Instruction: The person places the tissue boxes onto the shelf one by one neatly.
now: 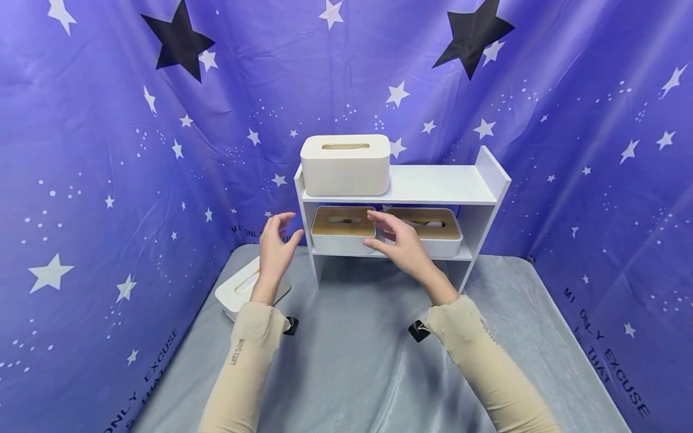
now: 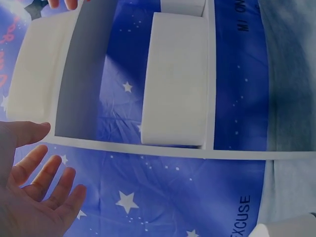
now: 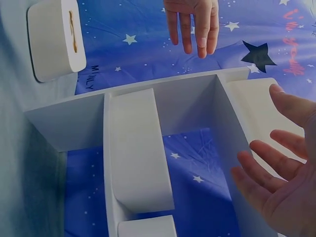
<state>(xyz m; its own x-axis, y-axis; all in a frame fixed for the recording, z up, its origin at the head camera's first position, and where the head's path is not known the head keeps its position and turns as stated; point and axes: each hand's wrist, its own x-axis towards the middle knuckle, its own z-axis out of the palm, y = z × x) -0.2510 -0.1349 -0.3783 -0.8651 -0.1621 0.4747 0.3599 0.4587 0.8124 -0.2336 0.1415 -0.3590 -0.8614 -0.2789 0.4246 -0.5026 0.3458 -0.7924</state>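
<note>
My left hand (image 1: 277, 248) is in the air at the left side of a small white shelf (image 1: 441, 183), fingers spread and holding nothing. In front of the lower tier is my right hand (image 1: 399, 242), thumb apart from loosely bent fingers, nothing in its grasp. It overlaps two white tissue boxes with wooden lids in the head view: the left box (image 1: 341, 242) and the right box (image 1: 445, 245), both standing on the lower board. An all-white tissue box (image 1: 346, 171) sits at the left of the top board. In the right wrist view, my right hand (image 3: 284, 173) appears beside that top box (image 3: 259, 108).
Another white tissue box (image 1: 233, 294) lies on the grey cloth-covered table (image 1: 346, 361), left of the shelf and partly hidden by my left forearm. A purple-blue curtain (image 1: 243, 72) with stars hangs behind and along both sides. The shelf's right side panel (image 1: 494, 174) rises above the top board.
</note>
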